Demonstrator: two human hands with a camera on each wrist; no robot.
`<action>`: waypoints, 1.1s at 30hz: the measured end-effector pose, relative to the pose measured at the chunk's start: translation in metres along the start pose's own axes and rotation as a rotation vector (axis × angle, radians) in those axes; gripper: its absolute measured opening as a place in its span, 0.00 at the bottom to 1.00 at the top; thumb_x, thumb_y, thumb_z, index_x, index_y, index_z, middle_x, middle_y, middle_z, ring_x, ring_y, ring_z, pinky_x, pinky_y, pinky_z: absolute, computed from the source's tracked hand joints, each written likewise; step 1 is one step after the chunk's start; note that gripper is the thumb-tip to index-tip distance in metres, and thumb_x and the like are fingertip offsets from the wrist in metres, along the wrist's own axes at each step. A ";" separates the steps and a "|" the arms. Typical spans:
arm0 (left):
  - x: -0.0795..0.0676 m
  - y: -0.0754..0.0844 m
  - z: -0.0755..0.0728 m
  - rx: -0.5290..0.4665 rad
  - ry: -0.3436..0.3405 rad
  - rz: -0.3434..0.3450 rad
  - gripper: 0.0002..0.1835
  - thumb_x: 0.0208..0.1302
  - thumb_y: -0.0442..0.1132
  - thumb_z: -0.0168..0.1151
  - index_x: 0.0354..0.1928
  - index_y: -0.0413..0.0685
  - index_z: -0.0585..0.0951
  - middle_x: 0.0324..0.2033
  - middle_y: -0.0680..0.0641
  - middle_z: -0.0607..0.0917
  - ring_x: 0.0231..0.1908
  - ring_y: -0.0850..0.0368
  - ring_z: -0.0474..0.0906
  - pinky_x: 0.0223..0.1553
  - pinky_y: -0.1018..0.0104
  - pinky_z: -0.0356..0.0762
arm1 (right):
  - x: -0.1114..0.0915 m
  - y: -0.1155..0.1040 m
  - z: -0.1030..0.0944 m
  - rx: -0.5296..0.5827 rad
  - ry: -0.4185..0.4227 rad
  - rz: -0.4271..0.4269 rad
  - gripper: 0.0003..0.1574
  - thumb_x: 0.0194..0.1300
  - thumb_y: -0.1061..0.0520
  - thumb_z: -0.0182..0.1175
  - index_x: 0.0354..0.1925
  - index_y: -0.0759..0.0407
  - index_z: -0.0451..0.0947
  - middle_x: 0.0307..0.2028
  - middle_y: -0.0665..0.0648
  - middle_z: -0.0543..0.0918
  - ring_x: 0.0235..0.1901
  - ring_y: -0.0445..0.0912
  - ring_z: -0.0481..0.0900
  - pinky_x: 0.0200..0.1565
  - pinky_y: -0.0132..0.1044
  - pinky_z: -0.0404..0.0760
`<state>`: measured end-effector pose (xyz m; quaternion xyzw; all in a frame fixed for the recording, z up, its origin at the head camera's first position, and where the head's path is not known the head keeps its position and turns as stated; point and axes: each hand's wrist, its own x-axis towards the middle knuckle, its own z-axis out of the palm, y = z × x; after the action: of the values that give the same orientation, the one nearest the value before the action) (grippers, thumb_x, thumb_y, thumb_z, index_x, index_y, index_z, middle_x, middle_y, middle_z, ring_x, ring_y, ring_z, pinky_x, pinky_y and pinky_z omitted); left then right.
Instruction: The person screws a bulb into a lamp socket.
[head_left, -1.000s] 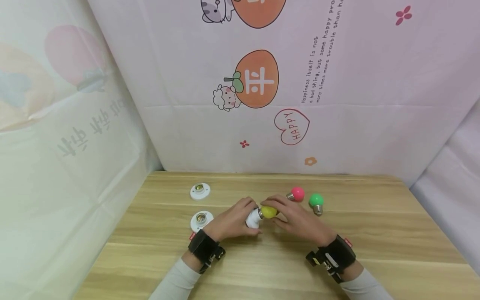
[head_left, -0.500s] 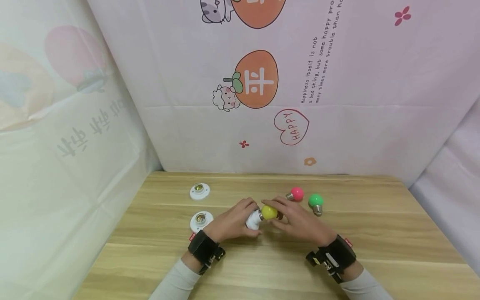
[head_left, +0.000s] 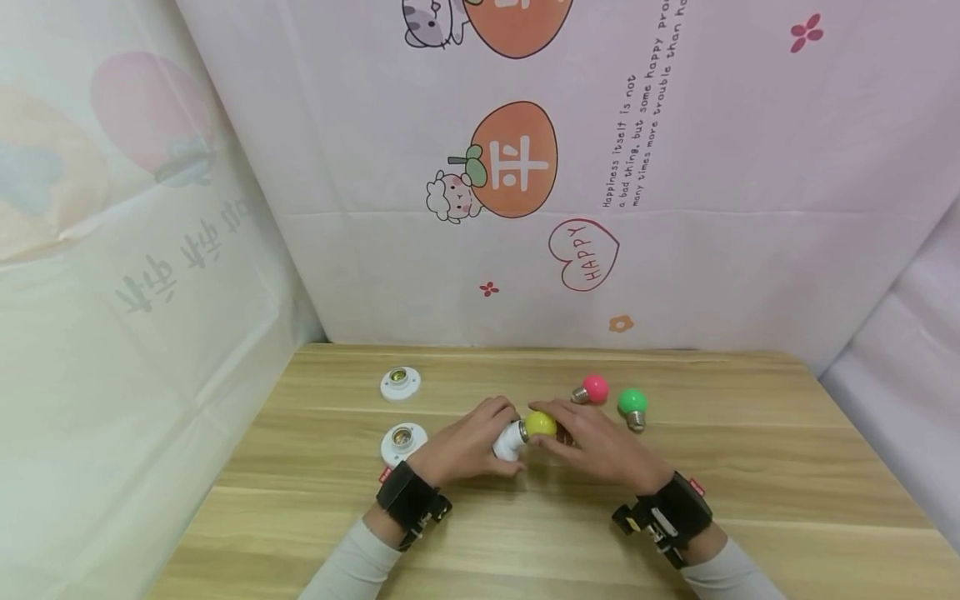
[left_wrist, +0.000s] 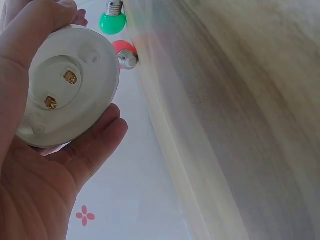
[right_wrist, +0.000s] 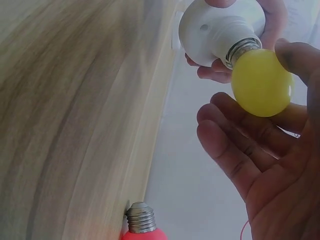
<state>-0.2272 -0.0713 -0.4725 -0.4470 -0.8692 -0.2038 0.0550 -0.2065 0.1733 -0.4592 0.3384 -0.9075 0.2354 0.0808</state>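
Pale printed cloth (head_left: 375, 250) behind and to the sides; wood-grain bench (head_left: 240, 525) under everything.

Far left: far socket (head_left: 400, 383) and near socket (head_left: 402, 442), both lying flat, mouths up, no bulb in either. Left wrist sits close against the near one and covers part of it; a dropped elbow could shove it.

Left of centre: left grip (head_left: 467, 442) closed round the rim of the held socket (head_left: 508, 442), thumb and fingers on opposite edges. Socket raised off the bench, tilted, mouth toward the right; two brass screws show on its back. Weak point, I judge: a rim hold alone may let the socket turn along with the bulb.

Centre: yellow bulb (head_left: 541, 425) at that mouth, metal collar partly showing. Whether the thread has caught, cannot tell. If the bulb sits off-axis, cross-threading seems likeliest; forcing it would jam it.

Right of centre: right grip (head_left: 600, 442) pinching the yellow bulb, thumb against fingers. Smooth round shell, so fingertips could skid; letting go on an uncaught thread would probably drop it.

Farther right: pink bulb (head_left: 596, 388), then green bulb (head_left: 632, 402), both on their sides, near the right hand. A knuckle's knock might roll either.
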 end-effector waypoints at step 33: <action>-0.001 0.003 -0.003 0.002 0.000 -0.005 0.27 0.53 0.58 0.68 0.50 0.55 0.71 0.44 0.59 0.68 0.42 0.67 0.64 0.38 0.78 0.72 | -0.001 -0.002 -0.007 0.096 0.018 -0.103 0.35 0.56 0.57 0.69 0.62 0.52 0.71 0.54 0.47 0.77 0.45 0.36 0.76 0.39 0.26 0.80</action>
<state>-0.2244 -0.0722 -0.4691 -0.4448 -0.8705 -0.2032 0.0550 -0.2049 0.1757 -0.4528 0.3858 -0.8758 0.2775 0.0847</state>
